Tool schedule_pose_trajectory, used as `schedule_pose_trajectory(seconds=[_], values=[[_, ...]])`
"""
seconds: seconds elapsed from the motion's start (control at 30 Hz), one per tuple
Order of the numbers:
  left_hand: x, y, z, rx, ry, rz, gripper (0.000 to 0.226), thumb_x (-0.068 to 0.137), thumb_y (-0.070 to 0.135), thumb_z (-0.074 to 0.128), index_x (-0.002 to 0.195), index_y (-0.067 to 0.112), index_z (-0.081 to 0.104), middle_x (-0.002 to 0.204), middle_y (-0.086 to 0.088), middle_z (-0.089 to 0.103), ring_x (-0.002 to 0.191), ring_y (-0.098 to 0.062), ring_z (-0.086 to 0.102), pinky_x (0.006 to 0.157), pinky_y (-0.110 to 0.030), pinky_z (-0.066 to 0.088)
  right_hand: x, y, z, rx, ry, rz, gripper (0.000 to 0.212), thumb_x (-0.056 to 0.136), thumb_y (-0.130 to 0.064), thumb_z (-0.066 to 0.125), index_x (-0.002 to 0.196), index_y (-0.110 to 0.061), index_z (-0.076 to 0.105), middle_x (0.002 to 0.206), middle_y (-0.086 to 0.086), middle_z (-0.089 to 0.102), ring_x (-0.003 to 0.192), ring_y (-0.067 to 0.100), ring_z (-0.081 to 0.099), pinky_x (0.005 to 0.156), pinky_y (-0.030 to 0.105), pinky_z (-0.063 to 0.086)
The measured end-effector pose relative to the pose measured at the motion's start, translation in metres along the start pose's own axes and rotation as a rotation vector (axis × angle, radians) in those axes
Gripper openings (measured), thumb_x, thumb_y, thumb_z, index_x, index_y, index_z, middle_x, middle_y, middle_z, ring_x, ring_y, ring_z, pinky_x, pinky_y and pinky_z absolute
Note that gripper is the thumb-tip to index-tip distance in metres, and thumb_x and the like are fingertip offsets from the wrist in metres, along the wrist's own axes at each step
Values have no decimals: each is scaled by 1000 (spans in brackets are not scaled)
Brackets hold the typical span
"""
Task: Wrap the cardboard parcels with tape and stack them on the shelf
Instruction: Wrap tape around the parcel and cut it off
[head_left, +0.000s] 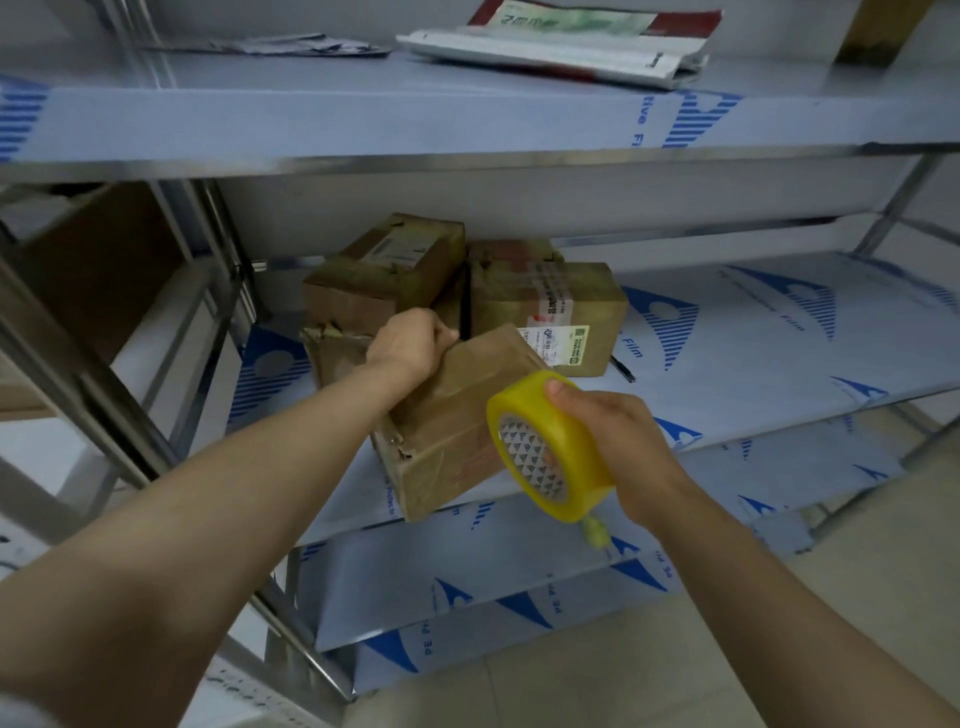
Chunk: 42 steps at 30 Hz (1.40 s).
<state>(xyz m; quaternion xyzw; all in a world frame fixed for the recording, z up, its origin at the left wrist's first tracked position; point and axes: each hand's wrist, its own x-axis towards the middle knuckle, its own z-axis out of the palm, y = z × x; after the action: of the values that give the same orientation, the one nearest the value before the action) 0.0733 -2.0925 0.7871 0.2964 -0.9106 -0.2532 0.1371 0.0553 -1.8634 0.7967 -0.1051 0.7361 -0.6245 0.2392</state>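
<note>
A brown cardboard parcel (452, 426) sits tilted at the front of the middle shelf (753, 374). My left hand (410, 345) grips its far top edge. My right hand (618, 441) holds a yellow roll of tape (550, 447) just right of that parcel, close to its side. Behind it, taped parcels rest on the same shelf: one on the left (384, 270), raised on a torn box (337, 348), and one on the right with labels (550, 306).
The metal rack has a top shelf (363, 114) with a flat mailer bag (561, 47) and crumpled paper. Lower shelves (519, 597) covered in blue-printed film lie below. A second rack with a brown box (93, 260) stands left. Tiled floor is at lower right.
</note>
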Motion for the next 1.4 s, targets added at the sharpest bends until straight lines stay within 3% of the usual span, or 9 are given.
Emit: schedule_pose_trajectory(seconds=[0.23, 0.33, 0.57, 0.7, 0.83, 1.07, 1.2, 1.3, 1.4], values=[[12, -6, -3, -213, -82, -157, 24, 90, 32, 64, 79, 10, 65, 95, -13, 69, 91, -28, 63, 80, -33, 49, 3, 0, 6, -5, 8, -37, 28, 76, -50, 71, 67, -27, 59, 57, -17, 63, 61, 0, 59, 54, 20, 42], [15, -7, -2, -341, -123, -259, 24, 86, 27, 69, 93, 4, 69, 100, -14, 68, 95, -29, 64, 86, -35, 52, 5, -1, 8, -39, -16, -50, 29, 77, -50, 70, 64, -26, 60, 52, -19, 64, 57, 0, 61, 53, 20, 43], [15, -7, -9, -373, -260, -416, 40, 79, 29, 76, 107, 3, 66, 96, -14, 69, 77, -25, 66, 70, -32, 54, 9, -3, 12, -34, -38, -47, 28, 78, -49, 71, 65, -24, 64, 55, -17, 67, 61, 3, 64, 56, 22, 47], [14, -10, -1, -316, -121, -209, 16, 88, 14, 65, 101, 8, 70, 109, -11, 68, 83, -14, 67, 78, -25, 53, 10, -2, 12, -25, -54, -47, 29, 77, -49, 71, 65, -23, 65, 58, -15, 68, 64, 4, 65, 60, 24, 50], [1, -9, 10, -56, 51, -18, 29, 94, 39, 54, 100, 17, 72, 101, -7, 69, 97, -26, 62, 84, -38, 51, 11, 0, 10, -22, -72, -57, 29, 77, -50, 70, 65, -25, 65, 57, -17, 68, 62, 2, 65, 58, 23, 48], [7, -10, 6, -57, -108, -54, 41, 89, 52, 56, 88, 16, 76, 81, -4, 68, 82, -23, 64, 78, -35, 52, 12, 10, 4, 17, -189, -64, 29, 82, -50, 64, 61, -32, 71, 64, -16, 71, 61, 0, 68, 52, 15, 50], [10, -14, 8, -136, -104, -74, 39, 87, 50, 61, 81, 15, 77, 79, -7, 71, 78, -22, 66, 82, -40, 54, 9, 25, -4, -48, -206, -47, 24, 89, -31, 62, 67, -23, 65, 53, -15, 66, 49, -3, 61, 44, 12, 45], [11, -16, 10, -156, -85, -83, 38, 86, 51, 61, 76, 18, 76, 75, -7, 71, 75, -21, 66, 81, -40, 55, 4, 42, -12, -109, -174, -37, 36, 87, -38, 64, 72, -6, 68, 60, 3, 68, 53, 8, 63, 48, 16, 49], [12, -18, 11, -167, -84, -77, 38, 85, 52, 62, 72, 19, 75, 74, -7, 71, 73, -21, 66, 81, -41, 55, -3, 58, -18, -178, -143, -42, 44, 87, -42, 63, 51, -15, 62, 47, -1, 60, 45, 5, 58, 45, 13, 43]])
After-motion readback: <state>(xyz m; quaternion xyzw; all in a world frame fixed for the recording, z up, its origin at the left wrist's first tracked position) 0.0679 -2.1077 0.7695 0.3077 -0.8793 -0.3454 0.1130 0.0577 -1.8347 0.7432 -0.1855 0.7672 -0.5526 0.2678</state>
